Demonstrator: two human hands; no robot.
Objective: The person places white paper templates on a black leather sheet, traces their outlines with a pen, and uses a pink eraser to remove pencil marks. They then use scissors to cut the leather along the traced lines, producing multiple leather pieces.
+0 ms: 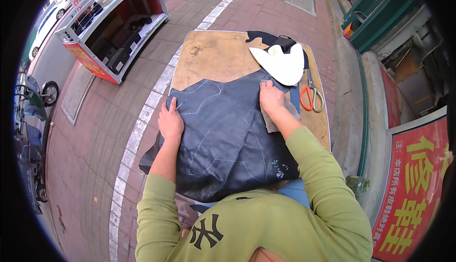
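Note:
A large sheet of black leather (225,134) covers the near part of a wooden table and hangs over its front edge. Pale outlines of curved shapes are drawn on it. My left hand (171,122) lies on the sheet's left edge, fingers stretched out. Beside those fingers is a blue pen (181,104); whether they touch it I cannot make out. On the right side of the leather, my right hand (272,98) is closed on a grey rag (270,123), which shows below the wrist. White pattern pieces (282,65) lie just beyond that hand.
Orange-handled scissors (311,96) lie at the right edge of the wooden tabletop (213,53). Dark scraps (266,38) sit at its far right. A white-framed shelf stand (116,29) stands at the far left, and a red sign (413,186) at the right.

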